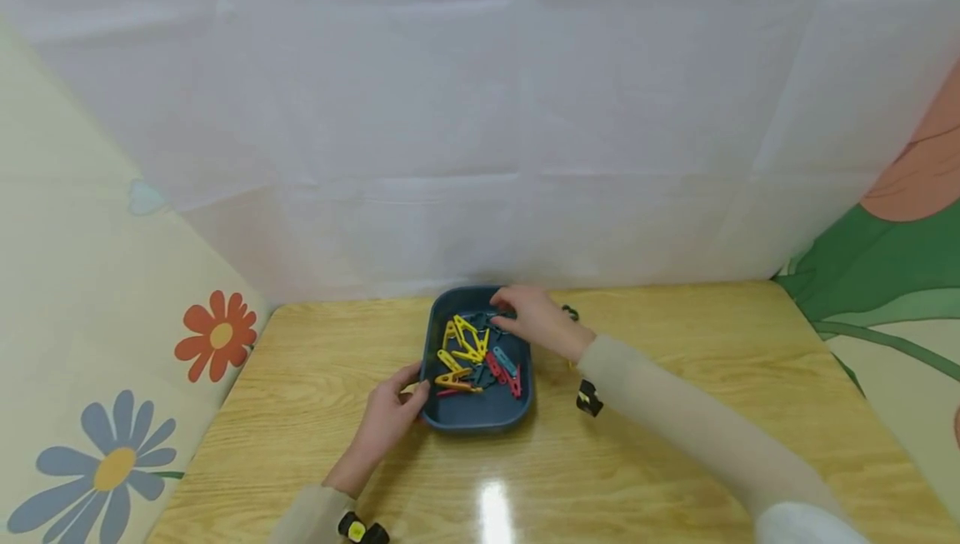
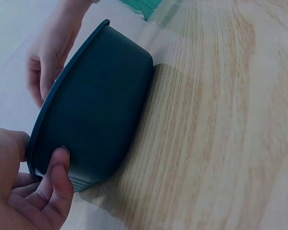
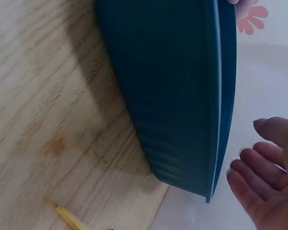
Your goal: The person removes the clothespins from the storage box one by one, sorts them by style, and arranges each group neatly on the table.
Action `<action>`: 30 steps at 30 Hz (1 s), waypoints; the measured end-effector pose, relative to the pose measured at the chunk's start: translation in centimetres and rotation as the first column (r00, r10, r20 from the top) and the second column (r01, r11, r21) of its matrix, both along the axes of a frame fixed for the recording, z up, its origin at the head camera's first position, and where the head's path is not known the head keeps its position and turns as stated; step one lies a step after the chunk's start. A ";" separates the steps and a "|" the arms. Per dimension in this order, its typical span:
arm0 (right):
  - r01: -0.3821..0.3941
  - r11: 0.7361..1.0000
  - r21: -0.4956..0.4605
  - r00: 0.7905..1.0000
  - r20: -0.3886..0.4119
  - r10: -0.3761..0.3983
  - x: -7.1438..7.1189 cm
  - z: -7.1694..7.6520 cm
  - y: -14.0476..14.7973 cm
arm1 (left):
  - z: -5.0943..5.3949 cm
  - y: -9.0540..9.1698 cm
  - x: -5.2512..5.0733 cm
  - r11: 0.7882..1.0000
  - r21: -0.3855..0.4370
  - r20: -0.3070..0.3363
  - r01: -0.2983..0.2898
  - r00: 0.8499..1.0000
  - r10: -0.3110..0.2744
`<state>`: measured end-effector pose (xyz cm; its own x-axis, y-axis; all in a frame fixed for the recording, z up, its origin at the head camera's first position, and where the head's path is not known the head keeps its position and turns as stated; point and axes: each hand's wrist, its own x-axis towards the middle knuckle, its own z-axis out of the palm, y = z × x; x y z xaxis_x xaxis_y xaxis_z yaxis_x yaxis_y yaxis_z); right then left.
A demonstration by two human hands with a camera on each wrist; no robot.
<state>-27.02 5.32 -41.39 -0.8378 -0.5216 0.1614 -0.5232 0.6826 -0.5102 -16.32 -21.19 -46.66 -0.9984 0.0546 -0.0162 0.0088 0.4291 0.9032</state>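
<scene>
A dark blue plastic bin (image 1: pixel 480 426) stands on the table with several clothespins (image 1: pixel 467 340) in it, yellow, orange, red, teal and dark green. At the bin's near left side, my left hand (image 1: pixel 392 402) grips the rim, thumb on top and fingers against the outer wall (image 2: pixel 96 96). My right hand (image 1: pixel 534 316) hovers over the far right corner of the bin, fingers loosely bent. In the right wrist view its fingers (image 3: pixel 264 167) are spread from the thumb, and nothing shows between them. That hand partly hides the bin's far end.
Right of the bin, partly behind the right forearm, lie a dark green piece (image 1: pixel 572 311) and a yellow one (image 3: pixel 71 219). A white cloth (image 1: pixel 390 219) hangs at the table's back edge. Flower-patterned panels flank the wooden table (image 1: pixel 322 361).
</scene>
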 end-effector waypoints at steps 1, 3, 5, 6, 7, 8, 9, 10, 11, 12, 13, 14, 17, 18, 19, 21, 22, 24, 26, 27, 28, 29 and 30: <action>-0.012 1.000 0.003 1.000 -0.001 0.012 -0.2 -0.1 -0.1 | 0.0 0.0 0.0 1.000 -0.002 0.000 0.001 1.000 -0.001; -0.036 0.999 0.005 0.999 -0.001 0.036 -0.5 -0.3 -0.4 | 0.1 0.1 0.0 1.000 -0.006 0.001 0.001 1.000 -0.001; -0.066 0.998 0.003 0.998 0.000 0.066 -0.9 -0.5 -0.6 | 0.2 0.1 0.0 1.000 -0.009 -0.001 0.001 1.000 -0.001; -0.083 0.997 0.006 0.997 -0.002 0.083 -1.1 -0.6 -0.6 | 0.2 0.1 0.0 1.000 -0.012 -0.004 0.000 1.000 0.000; -0.101 0.995 0.017 0.995 -0.002 0.101 -1.3 -0.7 -0.7 | 0.2 0.1 0.0 1.000 -0.014 -0.004 -0.001 1.000 0.001; -0.120 0.992 0.026 0.993 -0.002 0.120 -1.5 -0.7 -0.8 | 0.3 0.1 0.0 1.000 -0.017 -0.005 -0.002 1.000 0.002; -0.141 0.989 0.038 0.990 0.002 0.141 -1.7 -0.8 -0.9 | 0.3 0.1 0.0 1.000 -0.019 -0.007 -0.004 1.000 0.004; -0.164 0.985 0.050 0.987 0.009 0.163 -1.8 -0.9 -0.9 | 0.3 0.1 0.0 1.000 -0.021 -0.007 -0.006 1.000 0.006; -0.185 0.980 0.071 0.983 0.014 0.185 -2.0 -0.9 -1.0 | 0.4 0.2 0.0 1.000 -0.022 -0.006 -0.006 1.000 0.006; -0.209 0.974 0.088 0.978 0.023 0.208 -2.2 -1.0 -1.0 | 0.4 0.2 0.0 1.000 -0.023 -0.006 -0.006 1.000 0.006; -0.235 0.966 0.106 0.972 0.031 0.233 -2.4 -1.0 -1.1 | 0.4 0.2 0.0 1.000 -0.022 -0.004 -0.006 1.000 0.006; -0.259 0.958 0.122 0.966 0.041 0.256 -2.5 -1.0 -1.2 | 0.4 0.2 0.0 1.000 -0.022 -0.003 -0.005 1.000 0.005; -0.325 0.928 0.182 0.946 0.060 0.320 -3.0 -1.1 -1.5 | 0.5 0.2 0.1 1.000 -0.018 -0.001 -0.005 1.000 0.005; -0.345 0.918 0.198 0.939 0.067 0.338 -3.1 -1.1 -1.7 | 0.5 0.2 0.1 1.000 -0.018 -0.002 -0.006 1.000 0.006; -0.361 0.908 0.214 0.932 0.069 0.355 -3.2 -1.2 -1.8 | 0.5 0.2 0.1 1.000 -0.015 -0.001 -0.006 1.000 0.006; -0.385 0.890 0.246 0.923 0.075 0.378 -3.4 -1.4 -2.0 | 0.5 0.2 0.1 1.000 -0.013 -0.002 -0.005 1.000 0.005; -0.395 0.882 0.258 0.918 0.079 0.388 -3.5 -1.5 -2.1 | 0.5 0.2 0.2 1.000 -0.010 -0.002 -0.004 1.000 0.004; -0.416 0.867 0.275 0.908 0.081 0.410 -3.7 -1.7 -2.3 | 0.3 0.2 0.2 1.000 -0.008 -0.003 -0.005 1.000 0.005; -0.426 0.855 0.296 0.903 0.079 0.423 -3.9 -1.9 -2.5 | 0.3 0.2 0.2 1.000 -0.007 -0.003 -0.003 1.000 0.003; -0.429 0.851 0.302 0.901 0.080 0.426 -4.0 -2.0 -2.6 | 0.2 0.2 0.2 1.000 -0.008 -0.004 -0.005 1.000 0.005; -0.431 0.846 0.314 0.900 0.077 0.429 -4.0 -2.1 -2.8 | 0.2 0.2 0.2 1.000 -0.005 -0.001 -0.004 1.000 0.004; -0.433 0.840 0.328 0.898 0.073 0.434 -4.1 -2.1 -2.9 | 0.2 0.2 0.2 1.000 -0.005 -0.001 -0.005 1.000 0.005; -0.433 0.834 0.342 0.897 0.070 0.437 -4.1 -2.2 -3.0 | 0.3 0.2 0.2 1.000 -0.004 0.001 -0.004 1.000 0.004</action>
<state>-31.11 2.32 -43.62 -0.5111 -0.8552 -0.0857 -0.8112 0.5129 -0.2808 -16.14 -21.00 -46.40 -0.9986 0.0504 -0.0179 0.0057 0.4326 0.9016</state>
